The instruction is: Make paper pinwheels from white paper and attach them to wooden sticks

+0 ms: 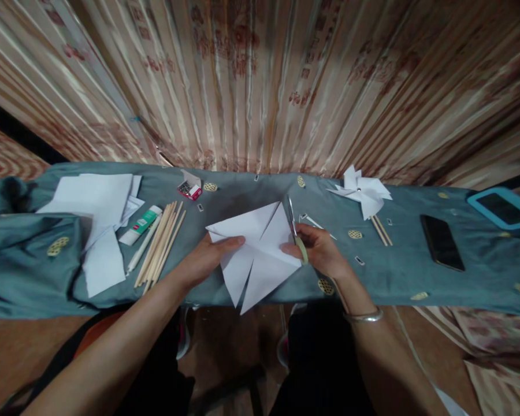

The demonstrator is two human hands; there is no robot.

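A square sheet of white paper [266,271], slit inward from its corners, is held between my two hands over the front of the table. My left hand [214,254] grips its left corner, thumb on top. With the thumb of my right hand [314,248] the right corner is pinched, and the same hand keeps a pair of scissors [302,249] with pale yellow-green handles, blades pointing away from me. Beyond the right hand lie thin white sticks or strips [318,224]. A finished paper pinwheel [364,190] on wooden sticks rests to the right.
On the left are white paper sheets [99,202], a green and white glue tube [142,224], a white pen-like stick [145,242], several wooden sticks [162,245] and a small open red box [189,188]. A black phone [442,241] and a blue-framed tablet [505,207] lie right. A curtain [251,86] hangs behind.
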